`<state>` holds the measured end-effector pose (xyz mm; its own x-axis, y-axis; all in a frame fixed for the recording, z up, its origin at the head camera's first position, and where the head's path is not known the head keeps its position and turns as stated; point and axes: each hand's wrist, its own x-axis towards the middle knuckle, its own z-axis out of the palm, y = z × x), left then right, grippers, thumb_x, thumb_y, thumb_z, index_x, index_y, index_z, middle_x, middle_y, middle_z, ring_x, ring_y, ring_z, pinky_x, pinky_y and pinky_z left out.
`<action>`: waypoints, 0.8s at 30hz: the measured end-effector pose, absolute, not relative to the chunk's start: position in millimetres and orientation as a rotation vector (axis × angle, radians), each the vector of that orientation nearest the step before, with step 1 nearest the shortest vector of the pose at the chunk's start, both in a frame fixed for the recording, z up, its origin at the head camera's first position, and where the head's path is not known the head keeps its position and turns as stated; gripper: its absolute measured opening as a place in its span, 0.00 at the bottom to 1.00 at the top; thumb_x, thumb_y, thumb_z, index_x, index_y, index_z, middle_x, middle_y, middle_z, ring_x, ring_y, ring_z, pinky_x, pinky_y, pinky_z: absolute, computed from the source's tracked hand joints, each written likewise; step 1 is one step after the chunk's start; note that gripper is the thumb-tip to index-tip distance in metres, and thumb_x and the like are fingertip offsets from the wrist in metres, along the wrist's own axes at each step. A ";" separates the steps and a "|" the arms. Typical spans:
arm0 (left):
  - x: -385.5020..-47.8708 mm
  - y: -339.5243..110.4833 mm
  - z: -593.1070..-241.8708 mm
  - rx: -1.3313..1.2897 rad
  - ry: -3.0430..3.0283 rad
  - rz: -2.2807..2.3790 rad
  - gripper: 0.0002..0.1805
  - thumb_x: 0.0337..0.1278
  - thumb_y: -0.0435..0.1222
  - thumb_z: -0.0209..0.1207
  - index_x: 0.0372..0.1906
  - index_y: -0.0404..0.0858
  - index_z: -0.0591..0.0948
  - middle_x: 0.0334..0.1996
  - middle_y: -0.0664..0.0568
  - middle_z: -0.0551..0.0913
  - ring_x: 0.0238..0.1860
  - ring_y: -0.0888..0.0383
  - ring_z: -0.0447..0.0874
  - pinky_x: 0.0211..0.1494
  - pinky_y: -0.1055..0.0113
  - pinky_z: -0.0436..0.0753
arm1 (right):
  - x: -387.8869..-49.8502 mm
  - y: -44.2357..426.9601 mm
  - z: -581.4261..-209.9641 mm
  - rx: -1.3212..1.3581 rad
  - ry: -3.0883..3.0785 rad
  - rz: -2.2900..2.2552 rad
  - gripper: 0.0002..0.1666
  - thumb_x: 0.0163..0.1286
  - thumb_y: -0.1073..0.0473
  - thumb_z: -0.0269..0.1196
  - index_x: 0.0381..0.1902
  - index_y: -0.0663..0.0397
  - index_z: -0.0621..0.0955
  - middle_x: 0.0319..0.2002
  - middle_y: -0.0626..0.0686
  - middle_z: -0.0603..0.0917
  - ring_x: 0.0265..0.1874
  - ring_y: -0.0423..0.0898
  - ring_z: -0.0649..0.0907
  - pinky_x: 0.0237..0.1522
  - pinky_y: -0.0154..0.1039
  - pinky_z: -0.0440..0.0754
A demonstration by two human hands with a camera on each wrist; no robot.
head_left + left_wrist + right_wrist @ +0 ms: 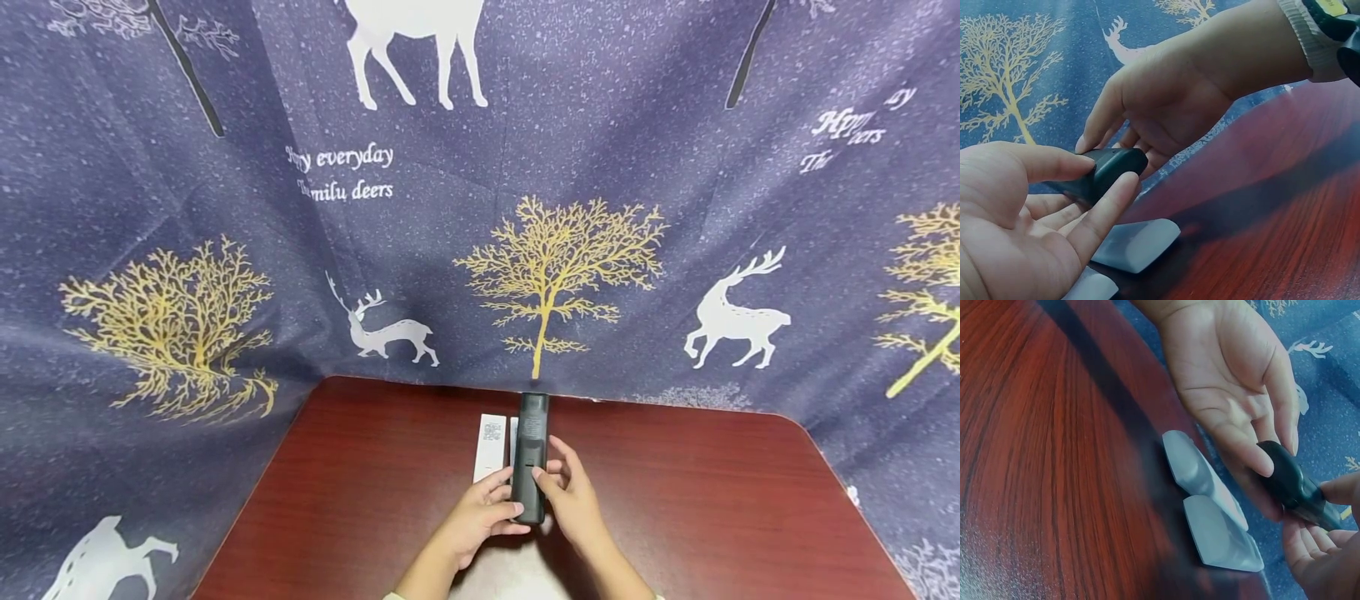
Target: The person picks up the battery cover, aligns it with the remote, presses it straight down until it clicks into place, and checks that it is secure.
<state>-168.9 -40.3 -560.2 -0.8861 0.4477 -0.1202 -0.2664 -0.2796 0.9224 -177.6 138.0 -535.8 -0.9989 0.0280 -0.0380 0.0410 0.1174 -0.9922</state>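
Observation:
A long black remote control is held above the table with its back face up, a label and a small notch showing on it. My left hand holds its near end between thumb and fingers. On its other side my right hand grips it, the thumb on the back near the notch and fingers along the edge. In the left wrist view the remote's rounded end shows between both hands. Two white remote-like bars lie below: one with a printed code, the other partly hidden by the black remote.
The reddish-brown wooden table runs out to both sides of the hands. A dark blue cloth printed with deer and trees hangs behind the table's far edge and along its sides.

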 end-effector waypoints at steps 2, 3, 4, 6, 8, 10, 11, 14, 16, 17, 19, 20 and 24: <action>-168.6 -39.6 -560.7 0.225 1.547 2.191 0.41 0.61 0.26 0.59 0.77 0.27 0.56 0.57 0.36 0.80 0.43 0.53 0.89 0.49 0.58 0.89 | -178.1 139.5 -536.2 0.088 2.344 -2.082 0.39 0.69 0.62 0.65 0.75 0.52 0.64 0.47 0.62 0.82 0.37 0.41 0.84 0.41 0.32 0.83; -168.4 -39.3 -561.0 0.225 1.550 2.192 0.40 0.61 0.26 0.59 0.77 0.28 0.57 0.56 0.36 0.80 0.42 0.53 0.89 0.48 0.59 0.89 | -178.5 140.4 -536.5 0.093 2.350 -2.082 0.39 0.69 0.62 0.65 0.75 0.51 0.65 0.47 0.62 0.82 0.37 0.41 0.84 0.40 0.32 0.83; -168.0 -38.9 -560.8 0.225 1.553 2.194 0.39 0.60 0.26 0.59 0.76 0.28 0.59 0.56 0.36 0.80 0.41 0.53 0.88 0.48 0.59 0.89 | -178.8 141.3 -536.8 0.100 2.355 -2.082 0.38 0.69 0.62 0.65 0.75 0.51 0.65 0.47 0.62 0.83 0.37 0.41 0.84 0.40 0.32 0.83; -167.2 -38.1 -561.2 0.225 1.558 2.194 0.38 0.60 0.27 0.59 0.75 0.28 0.61 0.55 0.36 0.79 0.40 0.54 0.88 0.47 0.61 0.89 | -179.5 143.1 -537.7 0.114 2.367 -2.081 0.38 0.69 0.63 0.65 0.75 0.51 0.66 0.47 0.62 0.83 0.37 0.41 0.84 0.40 0.32 0.82; -166.1 -37.0 -561.5 0.227 1.562 2.191 0.37 0.61 0.27 0.59 0.74 0.27 0.62 0.56 0.36 0.78 0.40 0.54 0.88 0.47 0.63 0.89 | -180.0 145.1 -538.5 0.128 2.376 -2.081 0.38 0.69 0.63 0.65 0.74 0.51 0.66 0.46 0.62 0.83 0.37 0.41 0.84 0.40 0.32 0.82; -164.9 -35.5 -561.9 0.221 1.558 2.190 0.36 0.61 0.27 0.59 0.74 0.27 0.63 0.58 0.35 0.77 0.40 0.54 0.88 0.48 0.63 0.89 | -180.3 147.1 -539.3 0.139 2.379 -2.082 0.37 0.69 0.63 0.65 0.74 0.51 0.67 0.46 0.62 0.84 0.37 0.41 0.84 0.40 0.32 0.82; -164.2 -34.7 -562.2 0.218 1.557 2.190 0.36 0.61 0.27 0.58 0.74 0.26 0.63 0.58 0.35 0.77 0.41 0.54 0.88 0.48 0.63 0.89 | -180.3 148.0 -539.8 0.144 2.380 -2.083 0.37 0.69 0.63 0.65 0.74 0.51 0.67 0.46 0.62 0.84 0.37 0.41 0.84 0.40 0.32 0.83; -162.5 -32.3 -562.4 0.196 1.558 2.182 0.35 0.61 0.28 0.58 0.73 0.26 0.64 0.60 0.35 0.77 0.41 0.53 0.88 0.48 0.63 0.89 | -180.0 150.4 -540.8 0.151 2.379 -2.081 0.37 0.69 0.63 0.65 0.74 0.51 0.67 0.46 0.62 0.83 0.36 0.41 0.84 0.40 0.33 0.83; -161.5 -31.2 -562.2 0.188 1.567 2.175 0.34 0.60 0.28 0.58 0.72 0.26 0.65 0.61 0.34 0.77 0.43 0.52 0.87 0.49 0.63 0.88 | -179.6 151.4 -541.6 0.159 2.389 -2.070 0.37 0.69 0.63 0.65 0.74 0.51 0.67 0.46 0.62 0.82 0.37 0.41 0.84 0.40 0.33 0.82; -160.9 -30.8 -562.0 0.189 1.569 2.174 0.34 0.60 0.28 0.58 0.72 0.25 0.65 0.62 0.33 0.76 0.43 0.52 0.87 0.49 0.63 0.88 | -179.1 151.9 -541.8 0.162 2.397 -2.061 0.36 0.69 0.63 0.65 0.74 0.51 0.67 0.46 0.62 0.82 0.37 0.41 0.83 0.40 0.33 0.82; -160.2 -30.0 -561.7 0.188 1.571 2.167 0.34 0.60 0.28 0.57 0.72 0.25 0.66 0.64 0.31 0.75 0.45 0.52 0.87 0.50 0.64 0.88 | -178.5 152.9 -541.9 0.177 2.410 -2.043 0.36 0.70 0.62 0.64 0.74 0.50 0.67 0.47 0.61 0.81 0.38 0.41 0.83 0.41 0.33 0.81; -159.7 -29.6 -561.7 0.188 1.571 2.167 0.34 0.60 0.28 0.57 0.72 0.25 0.66 0.64 0.31 0.75 0.45 0.52 0.88 0.50 0.64 0.88 | -178.2 153.4 -541.9 0.185 2.416 -2.036 0.36 0.70 0.61 0.65 0.74 0.49 0.68 0.47 0.61 0.81 0.39 0.41 0.82 0.41 0.32 0.81; -157.4 -28.0 -562.0 0.204 1.567 2.157 0.32 0.62 0.29 0.57 0.71 0.26 0.67 0.67 0.30 0.74 0.46 0.51 0.88 0.51 0.63 0.88 | -177.3 156.7 -542.0 0.194 2.416 -2.039 0.36 0.70 0.61 0.64 0.74 0.51 0.67 0.47 0.61 0.81 0.38 0.40 0.82 0.41 0.32 0.81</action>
<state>-157.4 -28.0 -562.0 -0.8816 0.4484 -0.1475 -0.2789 -0.2427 0.9291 -177.3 156.7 -542.0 -0.9921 0.1103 -0.0589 0.0766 0.1638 -0.9835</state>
